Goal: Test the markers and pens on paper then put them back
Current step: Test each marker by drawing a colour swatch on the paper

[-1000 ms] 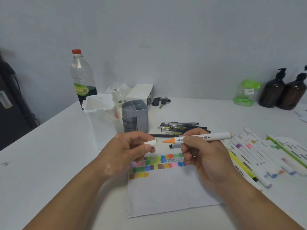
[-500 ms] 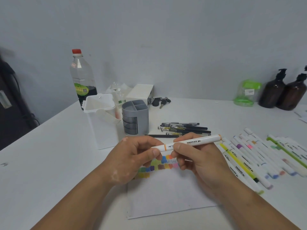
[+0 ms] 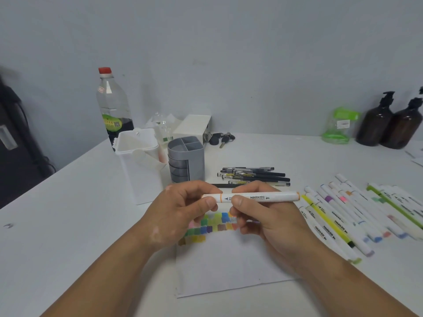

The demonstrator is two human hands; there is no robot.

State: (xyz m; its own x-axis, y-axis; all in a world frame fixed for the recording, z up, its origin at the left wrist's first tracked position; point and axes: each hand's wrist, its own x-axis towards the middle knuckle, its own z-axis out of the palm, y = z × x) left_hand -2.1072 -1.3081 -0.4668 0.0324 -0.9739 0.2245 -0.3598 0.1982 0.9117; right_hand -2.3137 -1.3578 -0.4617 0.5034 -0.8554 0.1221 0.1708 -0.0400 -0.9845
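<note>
We've got paper (image 3: 229, 266) front-center on table (image 3: 68, 213). Pens (image 3: 254, 175) behind it, markers (image 3: 343, 213) in a row to its R. Organizer (image 3: 185, 159) behind-L of paper, bin (image 3: 139, 170) just L of it, bottle (image 3: 113, 106) behind bin. Keys (image 3: 220, 138) behind organizer, pump bottles (image 3: 375, 124) far back R.

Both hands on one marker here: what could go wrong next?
The cap pinched by the left hand may not be fully seated on the marker, which could dry out. The right hand is over the colour swatches and might smear them. Returned among the look-alike white markers, it could get retested.
</note>
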